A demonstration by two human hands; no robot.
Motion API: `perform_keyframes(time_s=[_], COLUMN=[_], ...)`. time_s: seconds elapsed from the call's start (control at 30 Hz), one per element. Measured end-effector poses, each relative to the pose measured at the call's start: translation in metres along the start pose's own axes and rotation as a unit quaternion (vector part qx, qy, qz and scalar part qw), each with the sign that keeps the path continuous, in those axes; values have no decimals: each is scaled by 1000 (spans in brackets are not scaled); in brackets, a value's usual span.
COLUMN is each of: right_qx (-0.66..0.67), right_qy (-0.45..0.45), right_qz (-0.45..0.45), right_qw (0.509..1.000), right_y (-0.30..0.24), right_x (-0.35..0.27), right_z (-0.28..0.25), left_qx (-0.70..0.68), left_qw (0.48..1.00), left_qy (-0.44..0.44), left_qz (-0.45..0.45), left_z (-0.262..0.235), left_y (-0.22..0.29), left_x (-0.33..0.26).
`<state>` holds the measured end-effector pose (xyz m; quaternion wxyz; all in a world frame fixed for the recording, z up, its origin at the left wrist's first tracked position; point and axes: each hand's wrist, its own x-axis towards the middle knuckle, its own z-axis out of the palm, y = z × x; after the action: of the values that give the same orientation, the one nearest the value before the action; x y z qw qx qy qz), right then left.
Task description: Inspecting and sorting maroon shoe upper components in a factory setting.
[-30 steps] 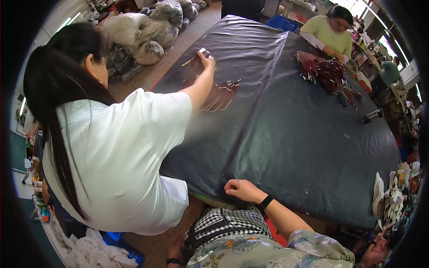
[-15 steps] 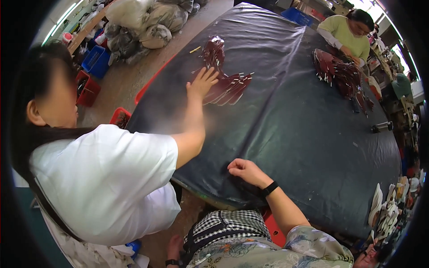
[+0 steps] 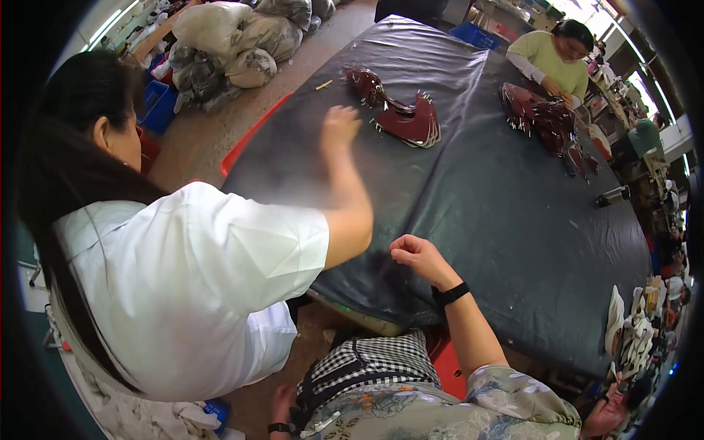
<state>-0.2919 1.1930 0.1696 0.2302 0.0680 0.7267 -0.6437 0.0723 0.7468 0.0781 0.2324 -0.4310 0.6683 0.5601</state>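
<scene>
My right hand (image 3: 416, 253) is held over the near edge of the black-covered table (image 3: 499, 242). Its fingers are curled in, thumb against them, and nothing shows in the grip. A black band (image 3: 450, 293) circles that wrist. Down at the lower edge, beside my checkered apron (image 3: 374, 359), hangs my left hand (image 3: 283, 402), its fingers largely unclear. Farther up the table lies a stack of glossy dark-red cut pieces (image 3: 411, 123), joined to a second bunch (image 3: 363, 82). The blurred hand (image 3: 341, 128) of a co-worker in white is just left of them.
The white-shirted co-worker (image 3: 183, 286) stands close at my left, an arm across the table. At the far right another person (image 3: 554, 62) handles a dark-red pile (image 3: 543, 121). Pale shoe-shaped pieces (image 3: 614, 323) sit by the right edge. Stuffed bags (image 3: 249, 37) lie on the floor.
The co-worker's hand has come off the dark-red pieces, and the fanned ones now lie as a neater stack farther right. My right hand keeps its curled pose; the view has shifted slightly.
</scene>
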Motion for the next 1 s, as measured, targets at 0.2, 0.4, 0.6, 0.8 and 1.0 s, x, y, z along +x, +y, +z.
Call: perform_keyframes(time_s=[0.2,0.4,0.6,0.8,1.0], right_qx=[-5,-47,-84,-124,-40], right_qy=[3,-69,-162,-210,-169], right_qz=[-19,0,18,2,66], right_qw=[1000,997,983,970,983], right_y=[11,21,22,7,-16], right_x=[-17,-30,-42,-45,-5], right_z=[46,107,171,206,205], left_qx=[-17,-17,-90,-120,-76], left_qw=[999,999,994,990,994], left_qy=[4,42,58,63,-16], left_qz=[47,8,-36,-41,73], left_z=[-28,-52,-79,-102,-85], left_y=[-16,-47,-79,-44,62], left_x=[3,7,-3,-4,28])
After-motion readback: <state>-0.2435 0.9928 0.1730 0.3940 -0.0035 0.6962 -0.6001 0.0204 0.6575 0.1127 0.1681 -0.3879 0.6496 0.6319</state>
